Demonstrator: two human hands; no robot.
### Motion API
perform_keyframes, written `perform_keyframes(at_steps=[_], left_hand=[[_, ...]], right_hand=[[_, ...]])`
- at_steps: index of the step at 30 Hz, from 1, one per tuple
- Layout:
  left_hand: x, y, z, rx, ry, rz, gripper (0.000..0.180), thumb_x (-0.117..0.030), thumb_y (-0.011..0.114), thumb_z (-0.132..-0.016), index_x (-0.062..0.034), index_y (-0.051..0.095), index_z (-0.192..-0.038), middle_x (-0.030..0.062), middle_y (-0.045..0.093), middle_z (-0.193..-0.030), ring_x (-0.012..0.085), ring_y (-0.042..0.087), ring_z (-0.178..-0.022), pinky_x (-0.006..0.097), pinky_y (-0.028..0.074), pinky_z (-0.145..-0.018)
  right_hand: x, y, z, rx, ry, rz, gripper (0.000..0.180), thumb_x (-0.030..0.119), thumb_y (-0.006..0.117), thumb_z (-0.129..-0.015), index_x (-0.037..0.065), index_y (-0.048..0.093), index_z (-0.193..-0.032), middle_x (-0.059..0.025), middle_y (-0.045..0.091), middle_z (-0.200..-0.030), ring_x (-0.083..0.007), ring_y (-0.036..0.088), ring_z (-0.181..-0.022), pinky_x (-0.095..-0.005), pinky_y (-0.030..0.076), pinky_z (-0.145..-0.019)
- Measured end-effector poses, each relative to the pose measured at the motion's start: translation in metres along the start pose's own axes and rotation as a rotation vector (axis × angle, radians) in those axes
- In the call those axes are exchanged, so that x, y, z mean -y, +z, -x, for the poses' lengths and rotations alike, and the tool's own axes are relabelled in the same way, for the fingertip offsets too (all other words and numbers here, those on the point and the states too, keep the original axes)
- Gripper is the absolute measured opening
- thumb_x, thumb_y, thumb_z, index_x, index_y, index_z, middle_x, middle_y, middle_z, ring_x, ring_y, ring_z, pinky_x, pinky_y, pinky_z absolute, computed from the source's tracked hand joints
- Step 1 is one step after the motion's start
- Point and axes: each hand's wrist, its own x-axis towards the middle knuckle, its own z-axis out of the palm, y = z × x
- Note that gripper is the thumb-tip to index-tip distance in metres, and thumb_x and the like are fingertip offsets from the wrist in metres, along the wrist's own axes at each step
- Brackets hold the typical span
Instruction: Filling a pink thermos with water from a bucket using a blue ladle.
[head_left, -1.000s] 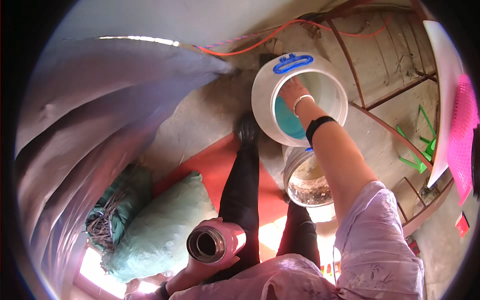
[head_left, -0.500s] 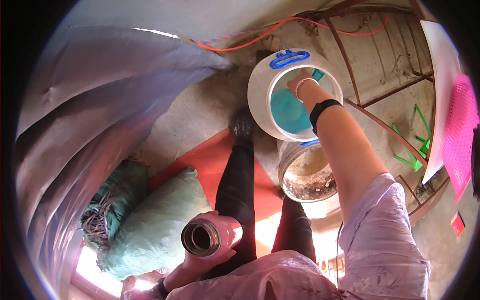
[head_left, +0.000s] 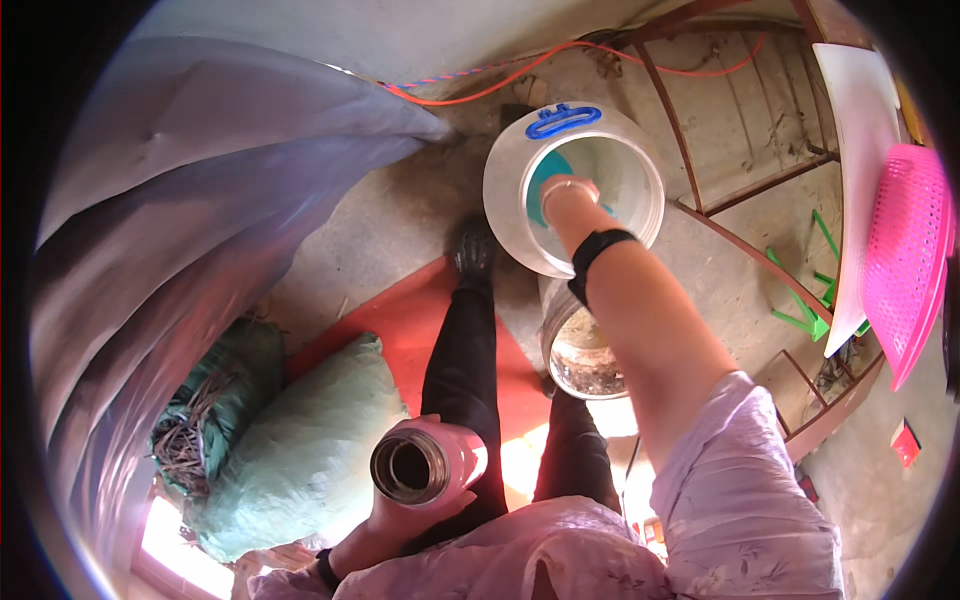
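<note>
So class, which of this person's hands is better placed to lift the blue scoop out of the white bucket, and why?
The right hand: it is already inside the white bucket at the blue scoop. The left hand is busy holding an open pink flask near the body.

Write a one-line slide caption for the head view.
Right hand reaches into a white container; left hand holds an open pink flask.

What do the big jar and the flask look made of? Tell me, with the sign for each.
The big jar looks like clear plastic: its wall is see-through and slightly cloudy, with a moulded blue handle. The flask in the left hand looks like metal: a shiny steel-coloured mouth, a smooth pink coat outside. The right hand reaches into the jar.
</note>
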Motion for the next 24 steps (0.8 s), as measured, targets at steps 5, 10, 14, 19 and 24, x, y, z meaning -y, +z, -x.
perform_keyframes(at_steps=[5,10,14,19,24], left_hand=[[-0.002,0.002,0.003,0.002,0.023,0.035,0.088,-0.019,0.089,-0.060,-0.0056,0.041,-0.132,0.0096,0.051,-0.125,0.0218,0.053,-0.115,0.038,0.042,-0.098],[-0.006,0.010,0.004,0.016,0.089,-0.004,0.089,-0.020,0.090,-0.060,-0.0045,0.040,-0.132,0.0087,0.053,-0.122,0.0213,0.054,-0.112,0.036,0.043,-0.097],[-0.013,0.021,0.002,-0.028,0.205,-0.153,0.088,-0.019,0.090,-0.058,-0.0039,0.043,-0.130,0.0096,0.054,-0.123,0.0211,0.054,-0.113,0.036,0.044,-0.096],[-0.019,0.036,-0.006,-0.064,0.221,-0.202,0.085,-0.020,0.091,-0.057,-0.0019,0.045,-0.126,0.0118,0.057,-0.118,0.0229,0.059,-0.107,0.034,0.048,-0.092],[-0.042,0.053,-0.015,-0.165,0.351,-0.307,0.075,-0.017,0.089,-0.058,-0.0037,0.050,-0.121,0.0122,0.060,-0.112,0.0254,0.061,-0.103,0.035,0.050,-0.088]], right_hand=[[0.003,0.012,0.003,-0.013,-0.017,-0.169,0.024,0.012,0.059,-0.087,0.008,0.071,-0.107,-0.0102,0.068,-0.114,-0.0323,0.066,-0.105,-0.0411,0.053,-0.084],[-0.033,0.013,0.017,0.047,-0.001,-0.720,0.022,0.017,0.055,-0.090,-0.002,0.066,-0.090,-0.0136,0.068,-0.079,-0.0271,0.067,-0.067,-0.0383,0.054,-0.059],[-0.062,0.040,0.055,-0.084,-0.076,-1.281,0.033,0.025,0.055,-0.092,-0.005,0.057,-0.079,-0.0101,0.059,-0.062,-0.0192,0.056,-0.047,-0.0343,0.047,-0.044],[-0.092,0.073,0.137,-0.160,-0.107,-1.368,0.032,0.027,0.054,-0.094,-0.002,0.055,-0.080,-0.0074,0.056,-0.058,-0.0169,0.053,-0.043,-0.0329,0.043,-0.042],[-0.122,0.091,0.258,-0.178,-0.222,-1.563,0.024,0.025,0.055,-0.096,0.002,0.052,-0.088,-0.0013,0.050,-0.056,-0.0112,0.047,-0.041,-0.0267,0.037,-0.040]])
